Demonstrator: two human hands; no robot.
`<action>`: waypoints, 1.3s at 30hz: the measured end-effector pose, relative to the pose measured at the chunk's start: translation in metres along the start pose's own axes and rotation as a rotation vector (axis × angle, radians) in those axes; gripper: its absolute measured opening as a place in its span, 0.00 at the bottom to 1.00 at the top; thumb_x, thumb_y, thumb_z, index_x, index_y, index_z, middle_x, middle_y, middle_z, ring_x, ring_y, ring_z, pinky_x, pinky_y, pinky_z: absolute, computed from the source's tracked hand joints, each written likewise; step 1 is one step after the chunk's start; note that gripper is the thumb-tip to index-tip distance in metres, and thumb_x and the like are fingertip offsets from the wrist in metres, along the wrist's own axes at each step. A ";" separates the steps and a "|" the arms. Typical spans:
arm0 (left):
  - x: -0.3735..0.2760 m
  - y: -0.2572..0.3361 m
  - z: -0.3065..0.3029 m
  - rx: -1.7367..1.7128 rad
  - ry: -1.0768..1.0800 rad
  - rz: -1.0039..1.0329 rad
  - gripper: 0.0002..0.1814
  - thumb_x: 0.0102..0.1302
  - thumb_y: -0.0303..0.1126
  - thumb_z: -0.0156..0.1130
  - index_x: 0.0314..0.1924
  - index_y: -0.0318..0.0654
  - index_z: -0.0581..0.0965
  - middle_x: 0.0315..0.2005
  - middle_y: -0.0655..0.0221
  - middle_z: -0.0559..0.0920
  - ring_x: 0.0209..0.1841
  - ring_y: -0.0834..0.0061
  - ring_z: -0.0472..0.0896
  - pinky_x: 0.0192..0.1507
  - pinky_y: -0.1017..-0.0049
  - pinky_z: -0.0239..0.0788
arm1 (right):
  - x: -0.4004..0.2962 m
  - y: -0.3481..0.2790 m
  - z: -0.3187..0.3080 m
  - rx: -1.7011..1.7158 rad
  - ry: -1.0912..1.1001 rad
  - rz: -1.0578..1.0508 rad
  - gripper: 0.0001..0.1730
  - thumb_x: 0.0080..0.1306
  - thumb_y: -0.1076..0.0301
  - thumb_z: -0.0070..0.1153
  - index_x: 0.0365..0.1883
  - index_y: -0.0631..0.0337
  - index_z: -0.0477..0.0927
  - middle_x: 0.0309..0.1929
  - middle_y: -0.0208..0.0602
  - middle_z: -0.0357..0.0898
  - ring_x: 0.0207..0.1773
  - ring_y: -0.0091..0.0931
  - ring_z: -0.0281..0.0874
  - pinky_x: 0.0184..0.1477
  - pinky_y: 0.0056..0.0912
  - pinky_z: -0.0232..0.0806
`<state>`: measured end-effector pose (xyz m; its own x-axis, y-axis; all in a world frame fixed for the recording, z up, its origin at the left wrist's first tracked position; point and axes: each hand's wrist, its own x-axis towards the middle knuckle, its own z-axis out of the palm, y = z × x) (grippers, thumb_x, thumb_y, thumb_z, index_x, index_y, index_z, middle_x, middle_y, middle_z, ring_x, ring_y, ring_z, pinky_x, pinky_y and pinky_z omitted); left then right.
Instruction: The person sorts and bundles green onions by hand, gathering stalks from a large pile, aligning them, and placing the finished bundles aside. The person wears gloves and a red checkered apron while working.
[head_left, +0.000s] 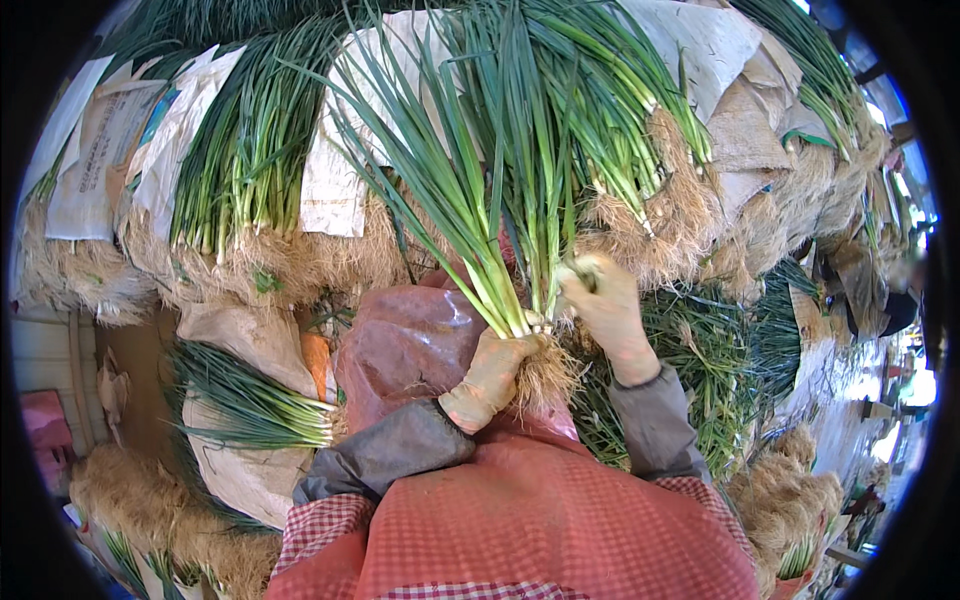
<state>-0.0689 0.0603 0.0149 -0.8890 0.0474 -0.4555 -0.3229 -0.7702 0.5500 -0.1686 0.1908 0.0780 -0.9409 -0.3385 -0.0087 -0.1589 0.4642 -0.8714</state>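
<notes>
My left hand, in a pale glove, grips a bunch of green onions just above the roots. The white stem ends meet at the fist, while the long green leaves fan upward and away from me. Tan stringy roots hang out to the right of the fist. My right hand, gloved too, is raised at the right side of the stalks with its fingers curled. Its fingertips are blurred, so whether they pinch a leaf is unclear.
Piles of green onions lie across the far side, roots towards me, with white woven sacks between them. Loose leaf trimmings are heaped at the right. A smaller bunch rests on a beige sack at left. A reddish apron covers my lap.
</notes>
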 end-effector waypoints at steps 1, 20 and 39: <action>-0.002 0.003 0.001 -0.024 -0.002 -0.023 0.11 0.58 0.16 0.58 0.42 0.33 0.76 0.34 0.66 0.81 0.34 0.73 0.80 0.36 0.74 0.75 | -0.013 -0.007 -0.006 0.327 -0.098 0.229 0.09 0.65 0.63 0.58 0.35 0.60 0.78 0.26 0.31 0.78 0.18 0.18 0.72 0.20 0.19 0.64; 0.000 0.006 -0.016 -0.109 -0.013 -0.123 0.12 0.59 0.17 0.54 0.44 0.31 0.76 0.34 0.63 0.81 0.35 0.71 0.81 0.38 0.73 0.77 | -0.032 -0.007 -0.044 0.747 0.208 -0.076 0.19 0.66 0.68 0.54 0.56 0.59 0.72 0.35 0.33 0.77 0.29 0.17 0.76 0.26 0.13 0.73; -0.021 0.011 -0.019 -0.187 -0.108 -0.150 0.15 0.62 0.21 0.58 0.49 0.34 0.75 0.37 0.65 0.82 0.37 0.72 0.83 0.40 0.72 0.78 | -0.061 0.039 -0.002 0.779 -0.157 0.367 0.17 0.64 0.58 0.59 0.41 0.63 0.78 0.26 0.29 0.76 0.24 0.18 0.71 0.25 0.19 0.66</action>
<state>-0.0476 0.0385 0.0175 -0.8683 0.2300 -0.4395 -0.3972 -0.8532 0.3382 -0.1179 0.2310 0.0451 -0.8315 -0.4124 -0.3722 0.4496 -0.1062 -0.8869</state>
